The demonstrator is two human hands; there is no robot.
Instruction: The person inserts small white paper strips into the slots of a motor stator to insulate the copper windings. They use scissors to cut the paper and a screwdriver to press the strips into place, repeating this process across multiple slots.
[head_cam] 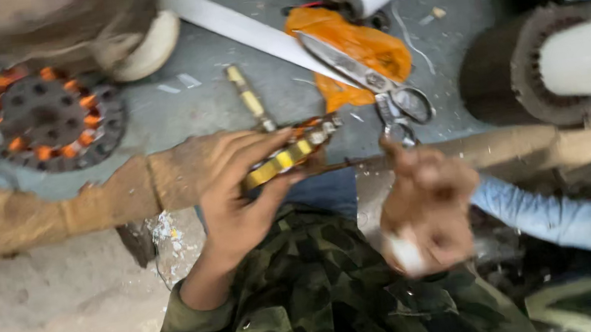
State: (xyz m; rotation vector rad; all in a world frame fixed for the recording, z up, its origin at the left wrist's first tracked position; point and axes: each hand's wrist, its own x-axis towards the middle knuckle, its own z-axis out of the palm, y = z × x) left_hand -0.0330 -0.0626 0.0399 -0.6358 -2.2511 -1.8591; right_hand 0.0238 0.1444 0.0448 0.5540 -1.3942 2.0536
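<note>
My left hand (235, 200) grips a flat round motor winding (290, 155), seen edge-on, with yellow tape and copper-coloured coils. It holds the winding over a wooden board (80, 206) and my camouflage clothing (313, 300). My right hand (426, 206), in a pale blue sleeve, sits just right of the winding. Its fingers are curled and one finger points up toward the winding's edge. It is blurred, and something white sits on one finger. Whether it holds anything cannot be made out.
On the grey floor lie scissors (397, 99) beside an orange plastic bag (368, 50), a long white strip (247, 31) and a thin yellow-banded tool (249, 100). A stator with orange coils (50, 118) lies at left, and a large dark cylinder (511, 73) at right.
</note>
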